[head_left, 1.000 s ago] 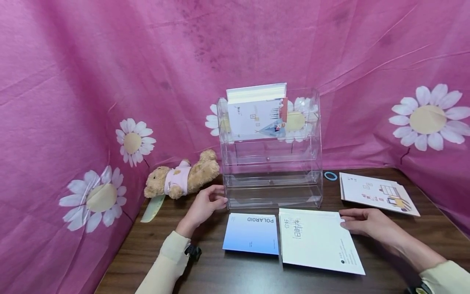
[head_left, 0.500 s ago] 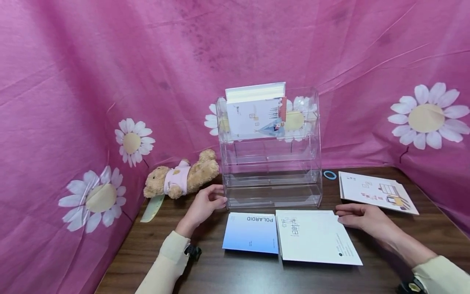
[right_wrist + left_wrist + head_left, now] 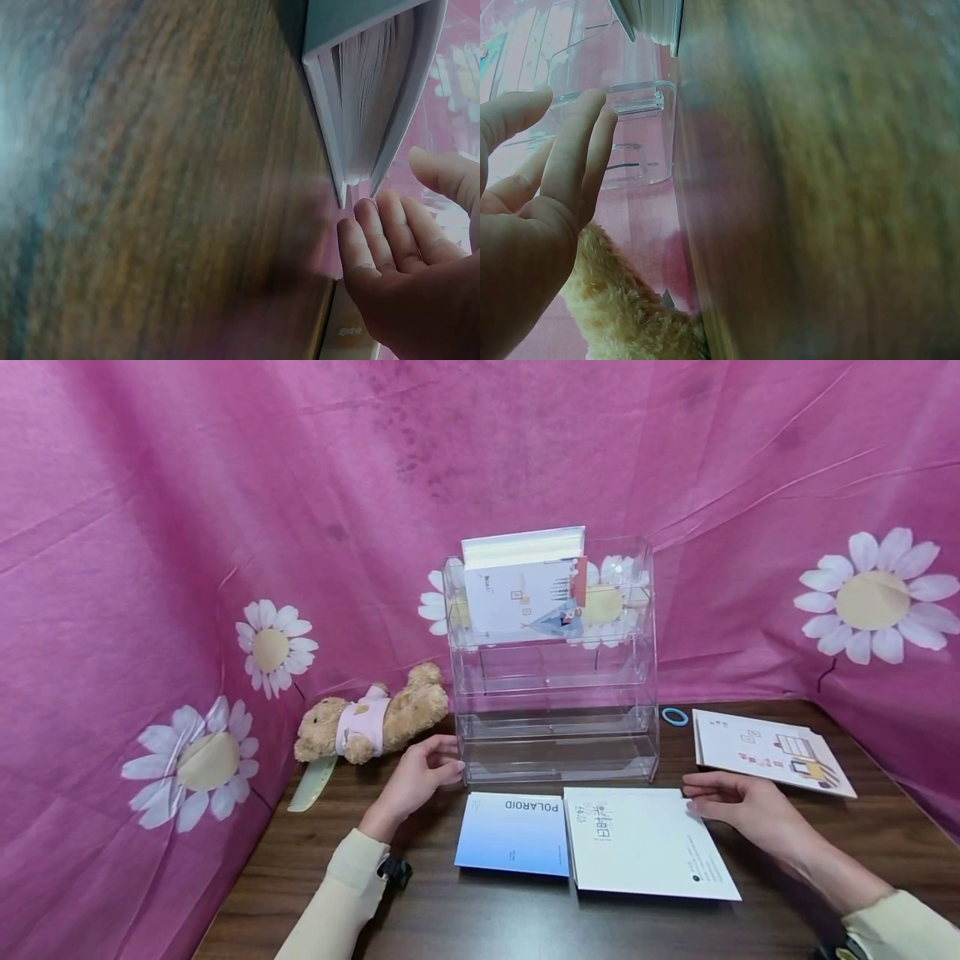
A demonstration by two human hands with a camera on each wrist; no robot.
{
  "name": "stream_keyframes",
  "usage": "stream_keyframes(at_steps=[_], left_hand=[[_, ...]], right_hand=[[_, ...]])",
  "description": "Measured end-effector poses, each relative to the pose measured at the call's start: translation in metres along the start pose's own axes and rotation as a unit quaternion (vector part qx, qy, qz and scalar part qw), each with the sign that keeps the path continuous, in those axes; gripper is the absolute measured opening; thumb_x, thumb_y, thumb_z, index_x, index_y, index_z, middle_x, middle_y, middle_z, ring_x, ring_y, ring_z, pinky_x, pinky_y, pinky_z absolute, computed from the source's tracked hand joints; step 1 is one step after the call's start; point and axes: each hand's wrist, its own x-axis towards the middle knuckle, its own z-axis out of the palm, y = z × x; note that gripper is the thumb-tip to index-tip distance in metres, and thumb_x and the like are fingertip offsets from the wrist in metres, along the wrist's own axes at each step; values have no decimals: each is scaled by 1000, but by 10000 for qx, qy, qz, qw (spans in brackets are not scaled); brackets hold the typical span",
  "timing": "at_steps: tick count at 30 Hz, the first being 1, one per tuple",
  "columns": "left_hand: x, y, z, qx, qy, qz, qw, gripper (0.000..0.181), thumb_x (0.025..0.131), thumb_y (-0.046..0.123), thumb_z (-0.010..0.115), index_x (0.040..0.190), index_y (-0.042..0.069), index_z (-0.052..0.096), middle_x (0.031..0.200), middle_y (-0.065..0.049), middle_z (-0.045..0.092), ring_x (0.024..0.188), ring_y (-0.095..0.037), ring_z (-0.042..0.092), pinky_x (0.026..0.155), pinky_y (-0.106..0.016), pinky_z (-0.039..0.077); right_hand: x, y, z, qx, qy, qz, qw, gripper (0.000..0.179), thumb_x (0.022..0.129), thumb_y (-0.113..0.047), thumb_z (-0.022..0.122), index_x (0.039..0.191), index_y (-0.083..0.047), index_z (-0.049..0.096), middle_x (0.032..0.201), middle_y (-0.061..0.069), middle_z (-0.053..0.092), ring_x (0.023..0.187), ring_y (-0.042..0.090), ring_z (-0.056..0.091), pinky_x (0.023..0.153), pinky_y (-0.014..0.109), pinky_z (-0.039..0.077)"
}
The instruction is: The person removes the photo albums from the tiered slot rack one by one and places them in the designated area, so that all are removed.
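A clear acrylic tiered rack (image 3: pixel 555 768) stands mid-table, with white illustrated books (image 3: pixel 517 602) in its top tier. My left hand (image 3: pixel 418 779) is at its lower left side, fingertips right at the panel. In the left wrist view the fingers (image 3: pixel 566 161) are straight. A thick white book (image 3: pixel 652 852) lies flat in front of the rack. My right hand (image 3: pixel 750 810) is beside its far right corner, fingers (image 3: pixel 396 225) extended and holding nothing. Left of the white book lies a blue book (image 3: pixel 513 839) marked POLAROID.
A teddy bear (image 3: pixel 367 722) lies left of the rack, with a pale green strip (image 3: pixel 311 785) partly under it. At right are a blue ring (image 3: pixel 674 717) and white illustrated books (image 3: pixel 772 752). Pink flowered cloth (image 3: pixel 360 485) encloses the table (image 3: pixel 285 885).
The white book has shifted slightly left, its near edge now farther back beside the blue book. My right hand has moved a little left with it. The left hand stays at the rack.
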Motion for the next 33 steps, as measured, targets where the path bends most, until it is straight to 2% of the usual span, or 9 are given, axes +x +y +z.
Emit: stream_keyframes(at_steps=[12,20,26,29,33], left_hand=[[-1,-2,0,96,20,39,9999,45,106,-1,73,148,-6,62,138,-30,69,115,-26,76,96,-33,72],[0,-1,-1,138,24,39,9999,45,105,-1,73,149,-5,62,138,-30,70,115,-27,76,95,-32,72],[-1,-1,-1,118,23,50,9999,46,105,-1,73,149,-6,62,138,-30,70,115,-28,76,95,-31,72],[-1,-1,-1,118,26,38,9999,46,105,-1,73,149,-6,62,139,-30,70,115,-27,76,95,-30,72],[-1,0,0,133,13,50,9999,47,105,0,74,150,-6,61,139,-30,69,115,-26,76,95,-31,72]], right_hand=[[-2,-17,2,-154,156,-243,9995,53,103,-18,83,147,8,67,134,19,81,105,-7,76,86,10,62],[3,-40,5,-163,177,-452,9987,52,103,-17,83,146,8,68,133,20,81,104,-10,74,87,9,62],[13,-68,2,164,125,-611,9979,54,105,-15,81,150,9,64,124,-1,85,103,-10,75,86,13,65],[19,-84,-3,-53,231,-719,9971,55,105,-22,82,152,3,66,127,-11,83,106,-13,72,86,10,62],[24,-104,-8,-310,320,-855,9953,55,105,-29,83,151,-4,69,130,-16,81,109,-15,69,87,6,57]])
